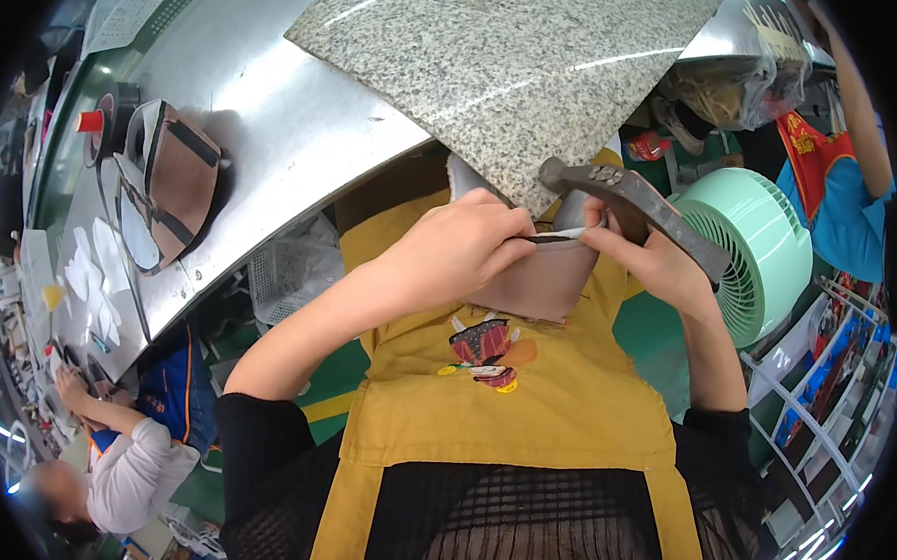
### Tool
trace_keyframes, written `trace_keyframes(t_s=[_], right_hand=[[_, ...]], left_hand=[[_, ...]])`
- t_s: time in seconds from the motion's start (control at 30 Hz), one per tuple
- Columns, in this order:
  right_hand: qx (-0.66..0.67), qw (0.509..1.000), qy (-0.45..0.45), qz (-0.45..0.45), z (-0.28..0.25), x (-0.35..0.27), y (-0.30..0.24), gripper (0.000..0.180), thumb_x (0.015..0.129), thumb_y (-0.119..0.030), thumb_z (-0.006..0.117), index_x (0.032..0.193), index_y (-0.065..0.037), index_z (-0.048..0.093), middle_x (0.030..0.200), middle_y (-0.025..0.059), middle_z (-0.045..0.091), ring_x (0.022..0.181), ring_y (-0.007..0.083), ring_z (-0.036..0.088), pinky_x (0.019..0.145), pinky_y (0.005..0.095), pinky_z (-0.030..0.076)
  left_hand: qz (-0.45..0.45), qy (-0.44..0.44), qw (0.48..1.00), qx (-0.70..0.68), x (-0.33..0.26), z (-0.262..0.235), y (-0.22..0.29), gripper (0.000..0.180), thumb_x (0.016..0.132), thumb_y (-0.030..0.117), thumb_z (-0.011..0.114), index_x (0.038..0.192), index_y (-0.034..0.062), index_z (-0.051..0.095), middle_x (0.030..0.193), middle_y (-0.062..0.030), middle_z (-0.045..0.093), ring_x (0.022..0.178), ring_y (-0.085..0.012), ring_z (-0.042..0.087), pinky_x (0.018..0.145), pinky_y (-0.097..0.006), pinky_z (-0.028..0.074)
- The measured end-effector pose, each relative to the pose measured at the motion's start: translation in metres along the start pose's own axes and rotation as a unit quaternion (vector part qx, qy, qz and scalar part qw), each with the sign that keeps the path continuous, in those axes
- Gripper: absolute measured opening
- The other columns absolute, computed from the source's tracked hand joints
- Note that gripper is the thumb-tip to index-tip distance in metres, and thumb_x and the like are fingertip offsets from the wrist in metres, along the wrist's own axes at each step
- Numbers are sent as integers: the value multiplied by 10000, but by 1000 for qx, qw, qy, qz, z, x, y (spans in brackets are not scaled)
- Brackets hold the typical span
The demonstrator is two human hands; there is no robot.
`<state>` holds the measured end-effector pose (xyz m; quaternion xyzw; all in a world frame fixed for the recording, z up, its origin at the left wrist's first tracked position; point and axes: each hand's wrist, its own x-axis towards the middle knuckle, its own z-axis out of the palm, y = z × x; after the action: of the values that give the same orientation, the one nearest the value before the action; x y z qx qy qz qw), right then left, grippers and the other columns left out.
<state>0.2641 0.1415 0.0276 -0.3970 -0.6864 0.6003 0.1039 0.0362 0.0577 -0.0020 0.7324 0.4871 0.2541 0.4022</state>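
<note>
Both your hands meet above the yellow apron: left hand, grip pinched on the brown leather piece; right hand, grip clamped round the dark metal tool.

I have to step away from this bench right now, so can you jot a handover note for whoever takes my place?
Left hand: gripping the top edge of the brown leather piece over the lap.
Right hand: holds a dark metal tool and pinches the same edge.
Granite slab lies on the metal bench; a brown shoe upper lies further left.
Done or left: cannot be judged; the piece is in hand, mid-handling.
</note>
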Motion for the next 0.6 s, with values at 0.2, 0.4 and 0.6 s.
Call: trace_keyframes(t_s=[0.2, 0.4, 0.6], right_hand=[[-11, 995, 74, -67, 1, 7, 9, 190, 831, -54, 678, 982, -34, 565, 809, 0, 546, 678, 88, 485, 612, 238, 410], [-173, 963, 157, -133, 3, 29, 14, 263, 820, -80, 704, 1023, -20, 546, 806, 62, 535, 711, 156, 521, 657, 268, 432], [-47, 987, 146, -48, -15, 9, -10, 250, 858, -37, 639, 1088, -9, 547, 831, 66, 543, 728, 120, 505, 665, 255, 428]], left_hand=[[-64, 61, 996, 13, 2, -11, 12, 152, 881, 202, 617, 953, 80, 674, 841, -83, 619, 777, -275, 610, 699, -359, 490], [-63, 177, 972, 141, 25, -7, 10, 106, 837, 200, 660, 899, 126, 703, 803, -18, 607, 707, -210, 619, 606, -318, 498], [-6, 195, 956, 217, 27, 4, -6, 97, 816, 162, 662, 904, 143, 698, 783, -10, 586, 695, -197, 600, 602, -321, 503]])
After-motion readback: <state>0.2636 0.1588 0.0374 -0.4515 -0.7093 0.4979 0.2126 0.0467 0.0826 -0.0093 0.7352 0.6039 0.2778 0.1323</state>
